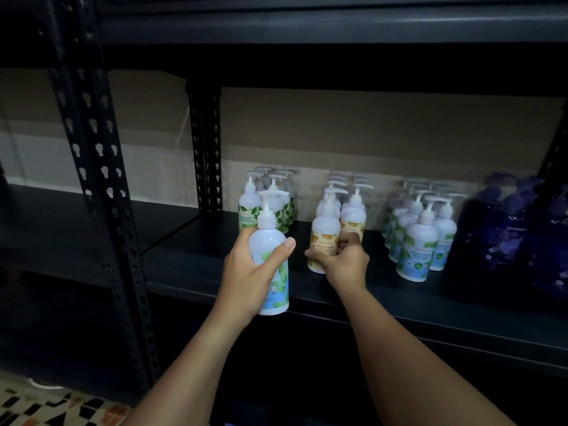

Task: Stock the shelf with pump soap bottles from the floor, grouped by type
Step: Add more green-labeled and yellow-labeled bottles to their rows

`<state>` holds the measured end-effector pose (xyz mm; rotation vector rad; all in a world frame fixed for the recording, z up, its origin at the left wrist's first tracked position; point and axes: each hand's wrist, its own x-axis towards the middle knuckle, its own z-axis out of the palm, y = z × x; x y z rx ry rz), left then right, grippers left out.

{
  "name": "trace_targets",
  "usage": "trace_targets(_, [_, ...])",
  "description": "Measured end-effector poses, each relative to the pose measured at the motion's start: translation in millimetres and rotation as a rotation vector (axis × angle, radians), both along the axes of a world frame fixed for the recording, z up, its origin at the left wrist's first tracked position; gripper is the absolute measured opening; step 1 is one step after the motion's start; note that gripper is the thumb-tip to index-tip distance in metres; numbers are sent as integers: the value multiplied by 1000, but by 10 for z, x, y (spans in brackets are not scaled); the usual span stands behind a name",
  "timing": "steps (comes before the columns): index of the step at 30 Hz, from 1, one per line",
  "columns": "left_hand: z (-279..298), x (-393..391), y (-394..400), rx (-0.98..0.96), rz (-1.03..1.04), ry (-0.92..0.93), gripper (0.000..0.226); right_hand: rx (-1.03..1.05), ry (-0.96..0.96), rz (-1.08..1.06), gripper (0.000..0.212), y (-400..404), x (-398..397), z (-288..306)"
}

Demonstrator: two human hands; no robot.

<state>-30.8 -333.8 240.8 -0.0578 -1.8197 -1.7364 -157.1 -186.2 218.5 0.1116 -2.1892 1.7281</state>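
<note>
My left hand [246, 272] grips a white pump bottle with a green and blue label [272, 241], held upright in front of the black shelf [190, 272]. My right hand [344, 259] wraps its fingers round the front orange-label pump bottle [324, 235], which stands on the shelf at the head of the orange-label group. Behind the held bottle stands a group of green-leaf bottles [282, 210]. To the right stands a group of green and blue label bottles [418, 238]. Dark blue bottles [507, 229] fill the far right.
A black perforated upright post [101, 179] stands at the left, with a second post [206, 149] behind it. An upper shelf [307, 26] hangs overhead. Brown cardboard [368, 133] backs the shelf. Patterned floor tiles [46, 407] show at the bottom left.
</note>
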Motion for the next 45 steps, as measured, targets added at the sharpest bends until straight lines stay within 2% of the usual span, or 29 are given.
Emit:
trace_targets(9, [7, -53, -75, 11, 12, 6, 32, 50, -36, -9, 65, -93, -125, 18])
trace_targets(22, [-2, -39, -164, 19, 30, -20, 44, 116, -71, -44, 66, -142, -119, 2])
trace_targets(38, [-7, -15, -154, 4, 17, -2, 39, 166, -136, -73, 73, -61, 9, -14])
trace_targets(40, [-13, -11, -110, -8, 9, 1, 36, 245, -135, -47, 67, 23, 94, -24])
trace_targets(45, [-34, 2, 73, -18, -54, 11, 43, 580, -46, 24, 22, 441, 386, -78])
